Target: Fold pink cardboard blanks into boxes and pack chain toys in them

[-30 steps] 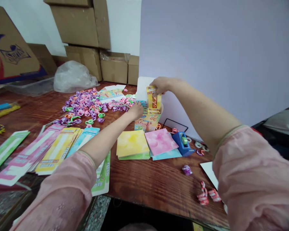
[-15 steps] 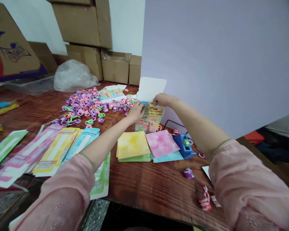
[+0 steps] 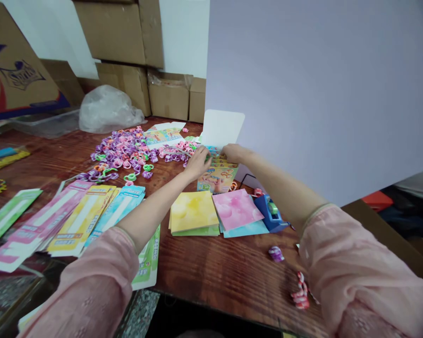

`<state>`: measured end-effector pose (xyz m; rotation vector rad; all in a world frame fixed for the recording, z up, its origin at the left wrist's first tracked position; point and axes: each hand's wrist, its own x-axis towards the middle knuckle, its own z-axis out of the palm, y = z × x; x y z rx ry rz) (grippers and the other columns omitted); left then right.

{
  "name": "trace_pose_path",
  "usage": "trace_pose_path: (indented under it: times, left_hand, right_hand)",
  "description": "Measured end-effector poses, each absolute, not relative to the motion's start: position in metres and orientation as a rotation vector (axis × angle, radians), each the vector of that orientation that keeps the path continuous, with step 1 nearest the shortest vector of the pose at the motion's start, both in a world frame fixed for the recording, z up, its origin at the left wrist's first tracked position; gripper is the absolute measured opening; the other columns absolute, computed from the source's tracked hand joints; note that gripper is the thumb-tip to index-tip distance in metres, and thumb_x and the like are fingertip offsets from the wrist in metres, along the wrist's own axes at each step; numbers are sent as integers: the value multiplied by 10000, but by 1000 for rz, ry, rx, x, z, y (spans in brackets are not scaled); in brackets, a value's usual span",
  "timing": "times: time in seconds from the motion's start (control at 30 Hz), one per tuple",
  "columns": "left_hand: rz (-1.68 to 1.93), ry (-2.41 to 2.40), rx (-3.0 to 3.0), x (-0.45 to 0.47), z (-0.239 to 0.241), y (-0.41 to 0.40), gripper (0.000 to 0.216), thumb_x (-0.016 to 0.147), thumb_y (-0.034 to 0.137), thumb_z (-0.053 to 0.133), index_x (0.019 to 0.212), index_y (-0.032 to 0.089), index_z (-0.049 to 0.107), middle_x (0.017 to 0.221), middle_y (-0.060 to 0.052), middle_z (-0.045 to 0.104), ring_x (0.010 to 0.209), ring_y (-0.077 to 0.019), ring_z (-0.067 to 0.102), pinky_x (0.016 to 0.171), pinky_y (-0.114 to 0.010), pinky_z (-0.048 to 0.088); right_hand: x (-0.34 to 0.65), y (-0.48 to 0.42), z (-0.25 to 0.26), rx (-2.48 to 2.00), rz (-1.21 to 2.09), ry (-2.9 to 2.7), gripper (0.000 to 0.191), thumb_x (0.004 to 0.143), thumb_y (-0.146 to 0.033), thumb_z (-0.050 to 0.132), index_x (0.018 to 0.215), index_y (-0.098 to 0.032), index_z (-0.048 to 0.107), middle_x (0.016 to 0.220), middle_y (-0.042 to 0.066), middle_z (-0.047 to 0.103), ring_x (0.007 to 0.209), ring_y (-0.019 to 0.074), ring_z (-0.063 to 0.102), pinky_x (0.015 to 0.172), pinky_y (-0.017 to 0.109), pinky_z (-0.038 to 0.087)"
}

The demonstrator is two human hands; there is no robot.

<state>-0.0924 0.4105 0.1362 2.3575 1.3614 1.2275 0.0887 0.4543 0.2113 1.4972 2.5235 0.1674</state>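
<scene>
A small printed display box stands at the table's middle with its white lid raised. A row of colourful packets fills it. My left hand rests against the box's left side, its fingers curled over the upper edge. From the right, my right hand reaches over the packets, fingers bent down among them; its fingertips are hidden. In front of the box lie yellow cards over green ones, and pink cards over blue ones.
A heap of striped rings lies left of the box. Fans of coloured header cards cover the table's left. A blue tape dispenser stands right. Cardboard boxes line the back; a lilac panel rises behind my right arm.
My right hand has shifted slightly left and down over the packets. My left hand stays at the box's side. The view has moved a little.
</scene>
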Motion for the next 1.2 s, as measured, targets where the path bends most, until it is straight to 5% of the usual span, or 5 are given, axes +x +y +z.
trace_pose_path:
  times: [0.23, 0.4, 0.7, 1.0, 1.2]
  left_hand:
    - [1688, 1383, 1979, -109, 140, 394, 131, 947, 230, 552, 1053, 215, 627, 1163, -120, 661, 1160, -272, 607, 1069, -408, 439]
    - [1375, 1473, 2109, -145, 144, 345, 110, 867, 185, 597, 941, 210, 674, 995, -78, 705, 1012, -258, 643, 999, -393, 466]
    - [470, 1756, 2338, -188, 74, 142, 191, 967, 304, 582, 1085, 190, 679, 1066, -107, 662, 1151, -300, 595, 1038, -459, 489]
    - [483, 2340, 2064, -194, 15, 76, 289, 986, 303, 561, 1233, 184, 648, 1192, -143, 582, 1190, -331, 570, 1012, -475, 511]
    - [521, 2357, 2074, -186, -6, 82, 255, 968, 290, 563, 1153, 163, 683, 1113, -154, 599, 1111, -342, 590, 958, -473, 520]
  right_hand:
    - [109, 425, 224, 1659, 167, 2731, 422, 986, -160, 499, 1352, -170, 709, 1293, 115, 757, 1169, 232, 695, 973, 293, 497]
    - [156, 349, 213, 1815, -105, 3145, 295, 992, -272, 549, 1115, -159, 793, 1082, 103, 816, 947, 236, 745, 833, 311, 525]
    - [198, 125, 74, 1506, -804, 3375, 348, 986, -511, 613, 797, -262, 764, 764, 1, 789, 670, 178, 750, 786, 326, 603]
    - [182, 51, -28, 2524, -1662, 2744, 403, 877, -566, 716, 930, -173, 784, 835, 100, 811, 674, 228, 774, 664, 331, 647]
    - [169, 54, -29, 2445, -1275, 2928, 416, 914, -587, 649, 858, -198, 787, 832, 75, 800, 731, 209, 752, 721, 310, 595]
